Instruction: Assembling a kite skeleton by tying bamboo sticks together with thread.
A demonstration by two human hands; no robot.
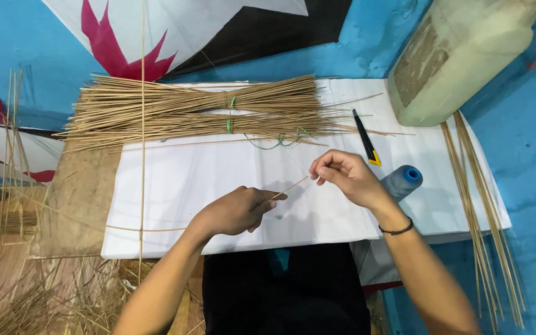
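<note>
Left hand (234, 212) and right hand (342, 177) both pinched shut on one thin stick (290, 187), held over the white paper (175, 180). Blue thread spool (402, 180) just right. Farther off, tied stick bundles (206, 111), a cutter (365, 138).

Bamboo sticks and tools on a blue floor

2 tied stick bundles (206, 111) lie on white paper sheets (175, 180) beside a black-and-yellow utility knife (365, 138), a blue thread spool (402, 180), a cream plastic canister (460, 53), loose sticks (485, 223) and a kite (175, 31).
</note>
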